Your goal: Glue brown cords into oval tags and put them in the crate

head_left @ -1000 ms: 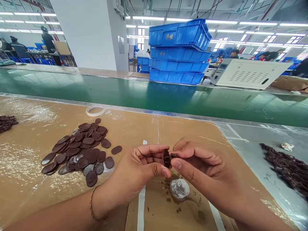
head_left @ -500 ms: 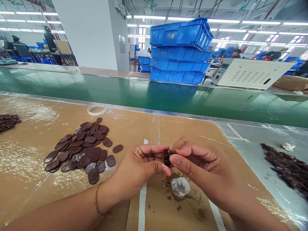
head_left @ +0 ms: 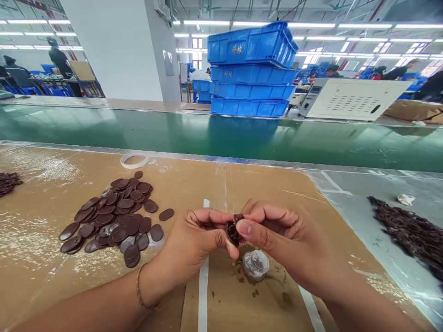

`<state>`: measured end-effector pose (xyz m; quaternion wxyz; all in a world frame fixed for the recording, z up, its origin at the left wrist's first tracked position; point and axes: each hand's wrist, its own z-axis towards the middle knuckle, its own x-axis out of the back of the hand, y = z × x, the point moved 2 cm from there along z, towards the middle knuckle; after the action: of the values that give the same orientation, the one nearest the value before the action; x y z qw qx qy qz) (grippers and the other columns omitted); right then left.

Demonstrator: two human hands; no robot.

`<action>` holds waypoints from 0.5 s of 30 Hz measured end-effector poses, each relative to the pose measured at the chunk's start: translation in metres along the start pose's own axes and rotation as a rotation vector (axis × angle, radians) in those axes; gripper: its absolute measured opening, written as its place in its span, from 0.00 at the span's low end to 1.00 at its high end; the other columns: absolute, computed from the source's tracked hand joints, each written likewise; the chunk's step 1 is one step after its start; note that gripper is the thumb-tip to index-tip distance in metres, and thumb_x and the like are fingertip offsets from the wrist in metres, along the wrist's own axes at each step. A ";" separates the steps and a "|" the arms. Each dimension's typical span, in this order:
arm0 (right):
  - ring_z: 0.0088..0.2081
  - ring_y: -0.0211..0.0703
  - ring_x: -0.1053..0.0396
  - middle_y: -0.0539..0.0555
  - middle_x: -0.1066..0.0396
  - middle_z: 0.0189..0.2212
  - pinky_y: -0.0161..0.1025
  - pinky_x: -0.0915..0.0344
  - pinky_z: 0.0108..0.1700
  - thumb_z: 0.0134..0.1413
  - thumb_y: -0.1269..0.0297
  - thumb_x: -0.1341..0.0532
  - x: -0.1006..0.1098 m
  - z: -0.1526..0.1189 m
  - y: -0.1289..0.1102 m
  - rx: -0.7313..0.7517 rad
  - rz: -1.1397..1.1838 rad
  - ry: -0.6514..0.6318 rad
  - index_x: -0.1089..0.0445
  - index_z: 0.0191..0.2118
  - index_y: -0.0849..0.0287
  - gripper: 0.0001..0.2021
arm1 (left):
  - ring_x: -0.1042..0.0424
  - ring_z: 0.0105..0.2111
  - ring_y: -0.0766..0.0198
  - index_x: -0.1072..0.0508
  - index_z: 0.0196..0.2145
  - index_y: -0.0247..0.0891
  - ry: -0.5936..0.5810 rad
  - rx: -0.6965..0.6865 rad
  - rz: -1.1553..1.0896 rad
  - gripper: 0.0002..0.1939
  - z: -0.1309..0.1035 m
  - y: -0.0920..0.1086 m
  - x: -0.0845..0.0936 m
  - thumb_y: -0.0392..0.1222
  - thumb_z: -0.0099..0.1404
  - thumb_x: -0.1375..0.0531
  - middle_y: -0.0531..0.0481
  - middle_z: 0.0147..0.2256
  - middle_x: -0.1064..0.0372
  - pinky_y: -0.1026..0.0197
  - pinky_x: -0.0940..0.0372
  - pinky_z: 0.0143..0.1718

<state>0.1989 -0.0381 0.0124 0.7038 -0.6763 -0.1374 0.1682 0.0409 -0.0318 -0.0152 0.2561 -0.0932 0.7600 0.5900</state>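
Two hands are at work over the counter (head_left: 183, 184), and we find both occupied. The left hand (head_left: 194, 240) pinches a dark brown disc (head_left: 231, 234) between thumb and fingers, held tilted, clear of the surface. The right hand (head_left: 280, 226) has a narrow grip, thumb against forefinger, closed on a small dark piece (head_left: 238, 217) at the upper edge of that disc. The two parts appear to meet; whether they are joined we cannot tell, as the fingertips cover the contact. We therefore rate this one unit as in progress, not complete. To the left, we note a pile (head_left: 117, 212) of similar oval discs, several showing small holes, with one loose disc (head_left: 166, 214) lying just beside it. No small piece is visible on any disc there, so we judge most of the work to be outstanding, though some faces are hidden by overlap. Dark heaps lie at the right (head_left: 404, 226) and at the far left edge (head_left: 8, 183); their contents are too tangled for us to count or class as finished. Below the hands stands a clouded cup (head_left: 255, 265), untouched, with dark spots around it.
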 end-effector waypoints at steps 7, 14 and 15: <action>0.30 0.40 0.26 0.51 0.26 0.27 0.37 0.31 0.34 0.61 0.57 0.32 -0.008 0.003 0.003 0.101 0.098 -0.050 0.28 0.29 0.58 0.14 | 0.27 0.21 0.69 0.22 0.21 0.35 0.022 -0.037 0.018 0.11 0.002 -0.002 0.002 0.30 0.42 0.24 0.53 0.18 0.26 0.68 0.32 0.29; 0.29 0.38 0.29 0.52 0.26 0.26 0.35 0.36 0.31 0.62 0.55 0.32 -0.008 0.002 0.001 0.096 0.071 -0.037 0.29 0.28 0.60 0.16 | 0.27 0.20 0.67 0.22 0.21 0.36 0.021 -0.044 0.002 0.12 0.002 -0.004 0.003 0.33 0.41 0.22 0.52 0.18 0.25 0.67 0.32 0.29; 0.29 0.38 0.29 0.51 0.26 0.26 0.35 0.36 0.32 0.62 0.55 0.32 -0.008 0.002 0.000 0.103 0.073 -0.036 0.29 0.27 0.60 0.16 | 0.27 0.20 0.67 0.22 0.21 0.36 0.020 -0.048 -0.005 0.12 0.002 -0.004 0.003 0.33 0.41 0.22 0.52 0.18 0.25 0.67 0.32 0.28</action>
<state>0.1907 -0.0396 0.0124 0.7285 -0.6408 -0.1163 0.2125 0.0410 -0.0307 -0.0203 0.2479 -0.1070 0.7480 0.6063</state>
